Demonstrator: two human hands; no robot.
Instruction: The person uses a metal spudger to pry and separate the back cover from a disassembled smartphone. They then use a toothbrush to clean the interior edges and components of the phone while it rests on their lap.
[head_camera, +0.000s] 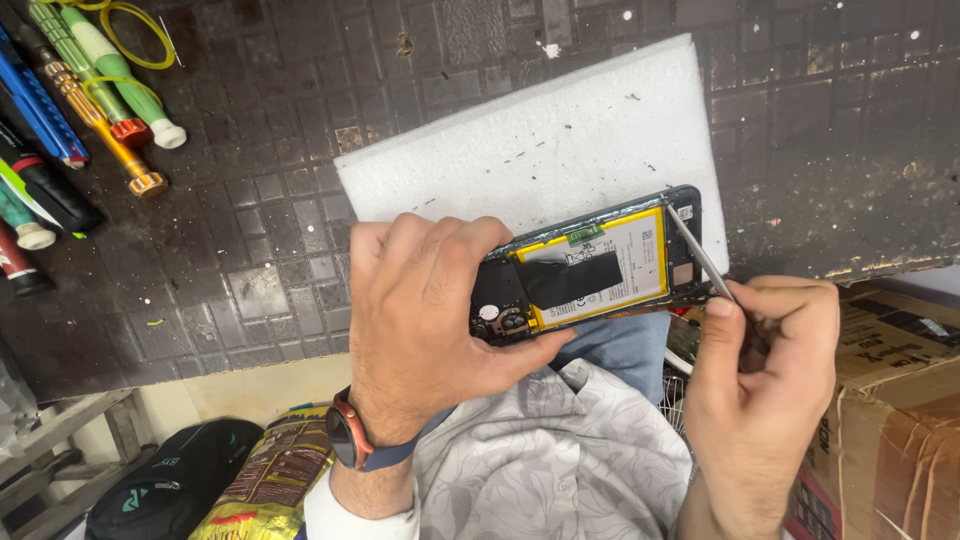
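My left hand (430, 310) grips one end of an opened phone (600, 265), back cover off, with a yellow-edged battery and a strip of black tape showing. My right hand (765, 365) pinches thin metal tweezers (697, 250); their tip touches the phone's far end by the frame's upper corner. The phone is held at the near edge of a white foam pad (520, 150) that lies on the dark patterned work mat (260, 200).
Several screwdrivers (100, 80) with coloured handles lie at the mat's left side. A cardboard box (890, 400) stands at the right below the bench edge. A black bag (170, 480) and a printed sack (270, 470) sit on the floor at lower left.
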